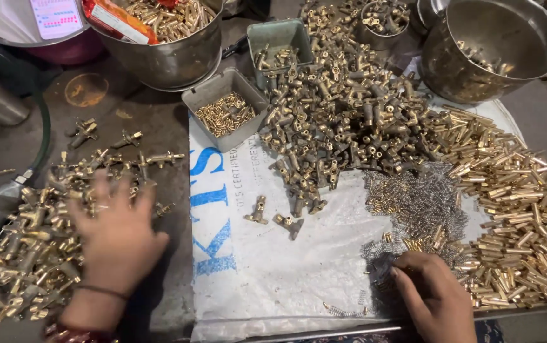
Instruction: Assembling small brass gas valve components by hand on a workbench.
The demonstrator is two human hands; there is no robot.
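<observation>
1. The left hand (118,238) lay palm down, fingers spread wide, flat on a heap of assembled brass fittings (32,248) on the dark bench at the left; it pressed on the pile but gripped nothing that could be seen.
2. That heap ran out under and beyond the fingertips, with loose fittings scattered past them towards the top of the pile.
3. The right hand (432,295) was at the lower right, fingers curled down onto the near edge of a mound of small silver springs (422,203); whether it had pinched one could not be told, as the fingertips were hidden among them.
4. The springs lay directly ahead of and under the right fingers, on a white printed sack (273,267) spread over the bench.
5. Just right of the springs was a wide drift of short brass pins (521,209), close beside the right hand.
6. Beyond the springs, well away from both hands, sat a large pile of dull brass valve bodies (343,114); two strays (273,216) lay apart on the sack between the hands.
7. At the far edge stood a small grey tray (226,111) of tiny brass parts, a steel pot (172,57) full of brass pieces, and a tilted steel bowl (495,51).
</observation>
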